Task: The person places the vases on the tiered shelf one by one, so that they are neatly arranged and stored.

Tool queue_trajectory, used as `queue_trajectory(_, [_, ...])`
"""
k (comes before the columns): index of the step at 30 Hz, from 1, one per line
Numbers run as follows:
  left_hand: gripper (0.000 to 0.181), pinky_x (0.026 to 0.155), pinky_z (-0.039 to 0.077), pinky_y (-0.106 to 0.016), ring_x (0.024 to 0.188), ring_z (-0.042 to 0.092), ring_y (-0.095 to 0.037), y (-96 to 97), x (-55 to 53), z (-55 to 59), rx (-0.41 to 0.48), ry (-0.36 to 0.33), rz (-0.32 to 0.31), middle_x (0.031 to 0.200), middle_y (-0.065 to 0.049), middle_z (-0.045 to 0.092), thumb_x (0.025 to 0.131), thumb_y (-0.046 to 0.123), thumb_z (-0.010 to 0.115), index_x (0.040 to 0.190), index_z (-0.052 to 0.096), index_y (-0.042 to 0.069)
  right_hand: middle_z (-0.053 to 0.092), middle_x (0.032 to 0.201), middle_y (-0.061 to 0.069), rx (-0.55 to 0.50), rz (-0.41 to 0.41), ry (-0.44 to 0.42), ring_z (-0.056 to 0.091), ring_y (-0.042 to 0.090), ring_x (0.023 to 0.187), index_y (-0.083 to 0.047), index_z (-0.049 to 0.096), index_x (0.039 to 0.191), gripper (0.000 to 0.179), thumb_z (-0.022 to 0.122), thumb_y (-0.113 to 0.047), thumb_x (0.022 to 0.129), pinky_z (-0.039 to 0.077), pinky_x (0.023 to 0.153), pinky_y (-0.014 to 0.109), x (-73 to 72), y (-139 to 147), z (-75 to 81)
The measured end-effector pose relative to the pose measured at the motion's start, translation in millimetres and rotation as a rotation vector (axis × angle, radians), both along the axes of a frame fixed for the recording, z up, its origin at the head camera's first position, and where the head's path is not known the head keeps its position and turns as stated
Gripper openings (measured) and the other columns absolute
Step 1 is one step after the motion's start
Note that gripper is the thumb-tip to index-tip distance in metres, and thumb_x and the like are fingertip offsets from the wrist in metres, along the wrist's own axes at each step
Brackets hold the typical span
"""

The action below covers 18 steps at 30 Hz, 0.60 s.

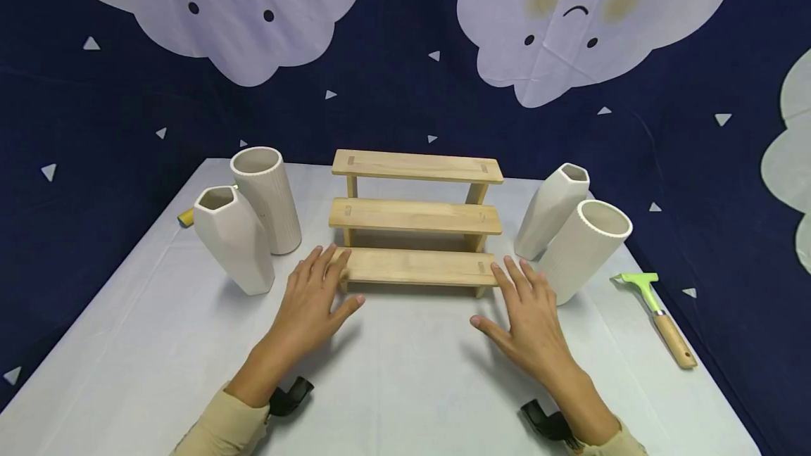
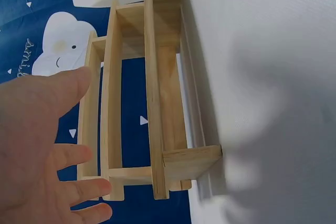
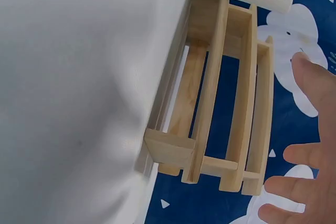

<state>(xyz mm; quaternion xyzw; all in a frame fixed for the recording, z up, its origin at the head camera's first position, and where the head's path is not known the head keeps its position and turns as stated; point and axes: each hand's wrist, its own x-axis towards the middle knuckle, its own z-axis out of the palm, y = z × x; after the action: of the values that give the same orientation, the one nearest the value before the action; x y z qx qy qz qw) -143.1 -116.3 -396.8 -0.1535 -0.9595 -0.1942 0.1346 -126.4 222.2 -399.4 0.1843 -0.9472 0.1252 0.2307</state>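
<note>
A three-tier wooden step shelf stands in the middle of the white table. My left hand is at the left end of its lowest step, fingers spread and extended, overlapping that corner in the head view. On the other side, my right hand reaches toward the right end of the same step with its fingers spread. Both wrist views show the shelf tilted on its side, with the left thumb and the right thumb held apart from the other fingers. Neither palm holds anything.
Left of the shelf stand a faceted white vase and a ribbed white vase. Another faceted vase and ribbed vase stand right. A green-headed tool lies near the right edge; a yellow handle end pokes out left.
</note>
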Motion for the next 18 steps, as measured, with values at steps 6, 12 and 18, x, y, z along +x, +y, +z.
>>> queue_trajectory(6, [0.073,0.107,0.024,-0.059,0.14,0.023,-0.038,-3.2,-2.7,-1.0,0.056,0.001,0.005,0.15,-0.018,0.031,0.087,0.043,0.063,0.146,0.033,0.011,0.043,0.143,0.019,-0.064,0.029,0.068,0.035,0.04,0.131,-0.005,0.041,0.141,0.084,0.074,-0.044,0.073,0.029,0.098,0.056,0.2,5,1.0])
queue_trajectory(12, [0.07,0.104,0.027,-0.06,0.136,0.028,-0.039,-6.4,-5.0,-3.2,0.097,0.015,0.006,0.146,-0.019,0.035,0.087,0.041,0.064,0.144,0.035,0.011,0.047,0.139,0.019,-0.129,0.029,0.078,0.038,0.039,0.128,-0.004,0.043,0.139,0.081,0.076,-0.038,0.073,0.029,0.097,0.054,1.3,9,1.9])
queue_trajectory(18, [0.068,0.1,0.032,-0.059,0.13,0.035,-0.039,-9.7,-7.7,-3.6,0.128,0.038,0.02,0.14,-0.02,0.041,0.087,0.04,0.065,0.142,0.039,0.01,0.05,0.136,0.019,-0.182,0.029,0.094,0.042,0.039,0.123,-0.002,0.045,0.137,0.08,0.08,-0.029,0.069,0.03,0.099,0.05,3.9,14,3.0])
